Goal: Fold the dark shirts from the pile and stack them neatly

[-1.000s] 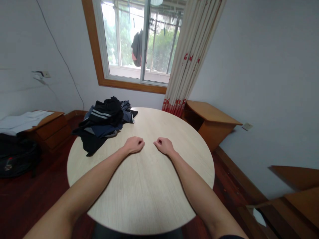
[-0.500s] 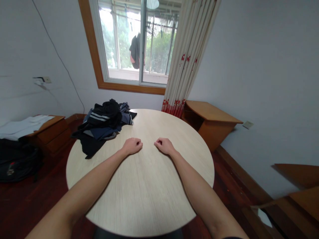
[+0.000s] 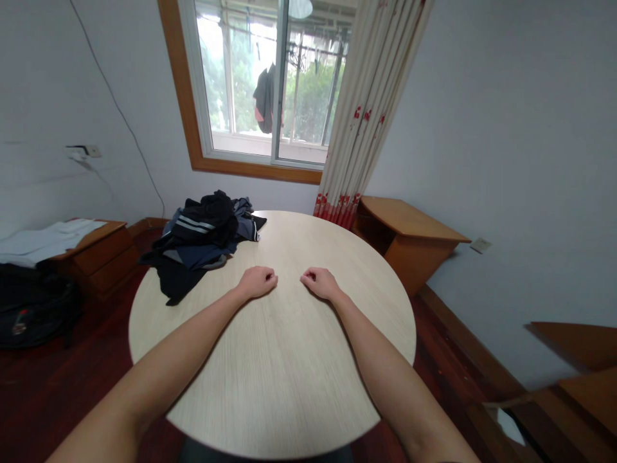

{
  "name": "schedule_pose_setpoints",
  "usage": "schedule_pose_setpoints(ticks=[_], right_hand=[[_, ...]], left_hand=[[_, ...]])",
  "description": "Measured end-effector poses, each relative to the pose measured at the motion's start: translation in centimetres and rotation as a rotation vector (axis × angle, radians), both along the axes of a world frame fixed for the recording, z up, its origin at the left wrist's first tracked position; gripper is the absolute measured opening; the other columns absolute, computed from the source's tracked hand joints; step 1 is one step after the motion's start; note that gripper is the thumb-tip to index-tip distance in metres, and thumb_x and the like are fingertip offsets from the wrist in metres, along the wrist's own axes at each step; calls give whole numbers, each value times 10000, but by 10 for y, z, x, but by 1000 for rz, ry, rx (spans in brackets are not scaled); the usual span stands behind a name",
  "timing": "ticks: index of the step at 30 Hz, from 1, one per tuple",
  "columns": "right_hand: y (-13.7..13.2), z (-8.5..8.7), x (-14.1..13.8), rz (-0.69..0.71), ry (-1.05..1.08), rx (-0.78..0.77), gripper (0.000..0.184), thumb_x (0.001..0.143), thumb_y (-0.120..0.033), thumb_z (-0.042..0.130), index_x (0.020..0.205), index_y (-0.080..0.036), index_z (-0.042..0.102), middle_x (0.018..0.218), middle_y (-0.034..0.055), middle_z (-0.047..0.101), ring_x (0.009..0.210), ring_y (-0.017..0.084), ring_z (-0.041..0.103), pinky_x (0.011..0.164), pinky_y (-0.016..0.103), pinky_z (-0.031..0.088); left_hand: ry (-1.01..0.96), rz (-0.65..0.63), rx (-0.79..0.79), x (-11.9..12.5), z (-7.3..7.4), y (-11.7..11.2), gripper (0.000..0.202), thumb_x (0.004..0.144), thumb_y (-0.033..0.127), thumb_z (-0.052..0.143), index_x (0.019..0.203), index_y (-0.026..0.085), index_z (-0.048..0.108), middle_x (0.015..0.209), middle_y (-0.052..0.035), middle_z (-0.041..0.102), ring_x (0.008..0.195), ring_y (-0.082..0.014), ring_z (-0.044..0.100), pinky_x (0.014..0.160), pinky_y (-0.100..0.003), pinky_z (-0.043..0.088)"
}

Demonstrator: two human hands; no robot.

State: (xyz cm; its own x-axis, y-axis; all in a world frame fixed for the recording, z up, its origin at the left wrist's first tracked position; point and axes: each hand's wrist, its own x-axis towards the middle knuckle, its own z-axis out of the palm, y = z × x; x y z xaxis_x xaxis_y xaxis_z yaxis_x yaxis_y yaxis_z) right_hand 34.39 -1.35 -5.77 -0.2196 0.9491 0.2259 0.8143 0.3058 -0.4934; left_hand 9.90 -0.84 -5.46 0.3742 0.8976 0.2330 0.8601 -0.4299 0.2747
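Observation:
My left hand (image 3: 258,281) rests on the light wood-grain table (image 3: 289,373), its fingers curled into a loose fist with nothing in it. Across a small gap to the right, my right hand (image 3: 320,283) lies on the same top, also curled closed and holding nothing. A heap of dark clothes (image 3: 205,235), black, navy and grey with some white stripes, is piled at the table's far left. My left hand is the nearer one to that heap but does not touch it. How many garments lie in the heap is hidden by the folds.
Behind the table is a window (image 3: 270,90) with a cream and red curtain (image 3: 349,141). A brown wooden desk (image 3: 409,225) stands at the right. On the left are a low drawer cabinet (image 3: 103,254) with white sheets on it and a black backpack (image 3: 33,308).
The view has tilted very slightly. Both hands and the clothes stay where they were on the table.

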Motion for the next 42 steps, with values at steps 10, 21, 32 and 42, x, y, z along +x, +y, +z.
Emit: schedule_pose_setpoints(ticks=[10, 21, 32, 42], right_hand=[[3, -5, 3, 13, 38, 10, 207, 868, -349, 606, 839, -189, 733, 796, 23, 718, 707, 148, 600, 648, 248, 386], [3, -1, 2, 9, 50, -26, 195, 854, -335, 616, 848, -186, 742, 829, 35, 727, 752, 157, 619, 680, 257, 408], [-12, 12, -19, 252, 1113, -502, 678, 859, -772, 449, 1264, -235, 538, 1069, 96, 704, 709, 185, 688, 537, 296, 553], [-20, 26, -18, 220, 1298, -546, 396, 751, -368, 695, 1109, -204, 649, 985, 52, 743, 913, 222, 698, 768, 326, 582]], left_hand=[[-32, 83, 140, -11, 20, 2, 339, 912, 377, 434, 835, 198, 712, 915, -88, 730, 887, -235, 631, 769, -332, 423], [-180, 613, 502, -119, 42, 19, 400, 914, 161, 400, 1216, 171, 662, 1488, -155, 503, 1460, -337, 289, 1139, -693, -32], [-523, -157, 443, 9, 63, -43, 468, 964, 182, 375, 1383, 204, 581, 1466, -93, 539, 1357, -212, 490, 1146, -398, 396], [-273, -640, 214, 36, 42, -64, 349, 950, 216, 515, 1266, 256, 658, 1384, -84, 614, 1231, -234, 589, 1031, -407, 463]])
